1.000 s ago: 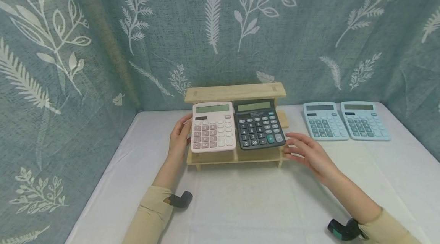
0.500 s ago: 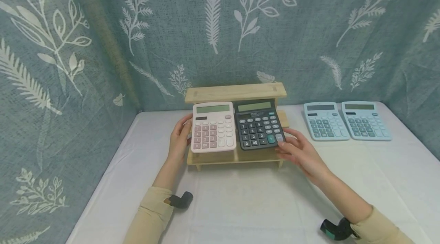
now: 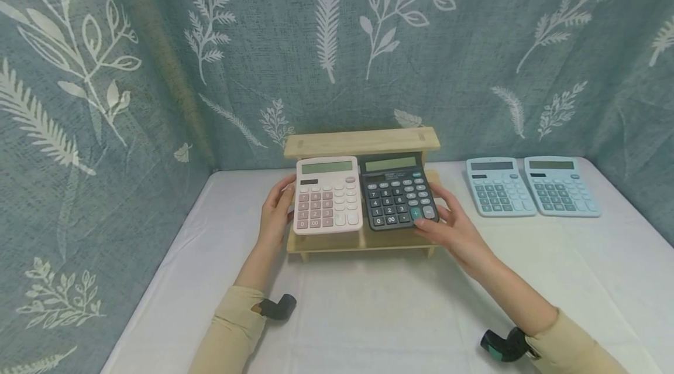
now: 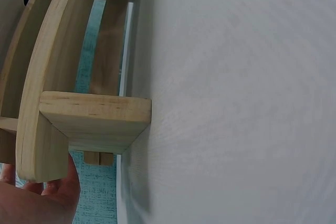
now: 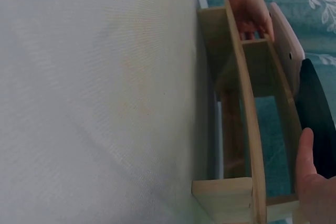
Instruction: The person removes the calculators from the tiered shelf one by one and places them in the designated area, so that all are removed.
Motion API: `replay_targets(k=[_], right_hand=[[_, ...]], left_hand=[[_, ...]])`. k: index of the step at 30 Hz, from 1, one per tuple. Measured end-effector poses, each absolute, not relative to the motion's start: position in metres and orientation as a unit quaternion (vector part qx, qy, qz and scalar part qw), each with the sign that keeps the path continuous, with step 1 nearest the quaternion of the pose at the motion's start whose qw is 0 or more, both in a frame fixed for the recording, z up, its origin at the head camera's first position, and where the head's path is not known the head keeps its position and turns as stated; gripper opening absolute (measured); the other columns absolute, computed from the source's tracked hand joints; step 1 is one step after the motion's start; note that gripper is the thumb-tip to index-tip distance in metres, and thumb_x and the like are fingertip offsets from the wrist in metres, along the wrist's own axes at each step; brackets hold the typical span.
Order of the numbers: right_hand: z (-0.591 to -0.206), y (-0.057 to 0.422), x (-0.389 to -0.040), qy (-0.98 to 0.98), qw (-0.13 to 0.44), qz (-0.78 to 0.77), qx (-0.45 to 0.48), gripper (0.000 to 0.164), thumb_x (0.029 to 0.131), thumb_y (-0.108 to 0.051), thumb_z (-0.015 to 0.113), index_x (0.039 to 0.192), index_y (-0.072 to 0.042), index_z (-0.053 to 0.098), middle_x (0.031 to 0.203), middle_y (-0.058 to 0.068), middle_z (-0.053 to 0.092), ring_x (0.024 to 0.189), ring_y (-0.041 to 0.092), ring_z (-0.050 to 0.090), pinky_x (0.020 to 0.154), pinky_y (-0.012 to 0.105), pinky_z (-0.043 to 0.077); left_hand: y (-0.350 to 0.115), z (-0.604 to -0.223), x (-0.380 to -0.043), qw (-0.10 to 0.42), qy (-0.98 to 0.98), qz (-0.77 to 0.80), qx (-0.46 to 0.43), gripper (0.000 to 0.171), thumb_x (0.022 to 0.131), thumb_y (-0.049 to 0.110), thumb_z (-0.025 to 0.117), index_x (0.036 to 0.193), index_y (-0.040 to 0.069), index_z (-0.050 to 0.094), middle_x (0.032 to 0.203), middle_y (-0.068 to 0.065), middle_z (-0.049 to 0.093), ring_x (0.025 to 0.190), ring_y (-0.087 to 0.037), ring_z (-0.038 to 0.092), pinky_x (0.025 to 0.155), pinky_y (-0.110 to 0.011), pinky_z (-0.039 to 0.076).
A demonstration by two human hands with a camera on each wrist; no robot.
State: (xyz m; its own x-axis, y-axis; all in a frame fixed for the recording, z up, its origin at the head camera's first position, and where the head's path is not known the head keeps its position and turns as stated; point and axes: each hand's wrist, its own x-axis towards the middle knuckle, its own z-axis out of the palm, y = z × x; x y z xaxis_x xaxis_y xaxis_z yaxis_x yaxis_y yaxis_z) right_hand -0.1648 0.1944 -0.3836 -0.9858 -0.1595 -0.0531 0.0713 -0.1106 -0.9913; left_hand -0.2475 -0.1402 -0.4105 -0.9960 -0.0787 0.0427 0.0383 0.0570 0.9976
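Note:
A white calculator with pink keys [image 3: 327, 195] and a black calculator [image 3: 399, 191] lean side by side on a tiered wooden stand [image 3: 363, 141]. My left hand [image 3: 274, 210] grips the stand's left end, beside the white calculator. The left wrist view shows its curled fingers [image 4: 52, 187] at the end of a wooden board; the right wrist view shows that hand [image 5: 251, 11] from across the stand. My right hand [image 3: 454, 230] holds the black calculator's lower right corner, thumb at its bottom edge and fingers along its right side. In the right wrist view, the thumb [image 5: 305, 150] lies against the dark calculator [image 5: 317, 114].
Two light blue calculators [image 3: 500, 187] lie on the white tablecloth [image 3: 368, 315] to the right of the stand. A blue-green curtain [image 3: 295, 58] with white leaf prints hangs behind and at the sides. Black wrist camera mounts [image 3: 504, 346] stick out near both sleeves.
My right hand has moved left from beside the stand onto the black calculator's lower right corner and taken hold of it. My left hand and both leaning calculators keep their places.

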Motion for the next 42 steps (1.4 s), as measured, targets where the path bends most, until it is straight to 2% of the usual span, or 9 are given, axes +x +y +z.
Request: replay_targets(k=[12,19,25,34,42], right_hand=[[-0.385,0.186,-0.175,0.624,0.096,-0.775,-0.039,0.098,0.088,0.002,0.064,0.157,-0.031,0.003,0.148,0.022,0.031,0.111,0.015,0.06,0.095,0.033,0.049],[-0.389,0.183,-0.178,0.597,0.105,-0.794,-0.035,0.101,0.087,0.006,0.062,0.157,-0.03,-0.001,0.153,0.017,0.024,0.108,0.016,0.062,0.094,0.034,0.049],[-0.39,0.183,-0.179,0.583,0.114,-0.803,-0.048,0.102,0.087,0.01,0.059,0.156,-0.031,-0.005,0.153,0.018,0.025,0.106,0.017,0.064,0.094,0.035,0.05],[-0.388,0.182,-0.178,0.547,0.127,-0.825,-0.068,0.104,0.086,0.018,0.051,0.156,-0.03,-0.009,0.157,0.019,0.017,0.106,0.017,0.065,0.094,0.036,0.05],[-0.388,0.181,-0.177,0.544,0.129,-0.827,-0.056,0.104,0.085,0.019,0.051,0.156,-0.032,-0.007,0.156,0.016,0.02,0.106,0.017,0.065,0.093,0.037,0.05]], left_hand=[[-0.14,-0.41,-0.248,0.043,-0.72,-0.692,0.01,0.048,0.102,0.046,0.047,0.144,0.023,0.046,0.142,0.0,0.049,0.123,-0.018,0.049,0.096,-0.042,0.046],[-0.14,-0.412,-0.248,0.045,-0.717,-0.696,0.005,0.047,0.103,0.043,0.046,0.144,0.021,0.046,0.14,-0.002,0.05,0.121,-0.019,0.049,0.097,-0.044,0.046],[-0.14,-0.412,-0.247,0.05,-0.719,-0.693,0.009,0.046,0.102,0.044,0.046,0.143,0.022,0.047,0.141,-0.002,0.05,0.121,-0.018,0.049,0.096,-0.043,0.045],[-0.141,-0.413,-0.249,0.044,-0.72,-0.692,0.006,0.048,0.102,0.046,0.045,0.143,0.022,0.046,0.14,-0.001,0.049,0.122,-0.018,0.048,0.097,-0.044,0.045],[-0.142,-0.412,-0.248,0.039,-0.717,-0.696,0.006,0.048,0.102,0.046,0.045,0.143,0.022,0.047,0.141,-0.002,0.048,0.123,-0.02,0.047,0.099,-0.045,0.043]])
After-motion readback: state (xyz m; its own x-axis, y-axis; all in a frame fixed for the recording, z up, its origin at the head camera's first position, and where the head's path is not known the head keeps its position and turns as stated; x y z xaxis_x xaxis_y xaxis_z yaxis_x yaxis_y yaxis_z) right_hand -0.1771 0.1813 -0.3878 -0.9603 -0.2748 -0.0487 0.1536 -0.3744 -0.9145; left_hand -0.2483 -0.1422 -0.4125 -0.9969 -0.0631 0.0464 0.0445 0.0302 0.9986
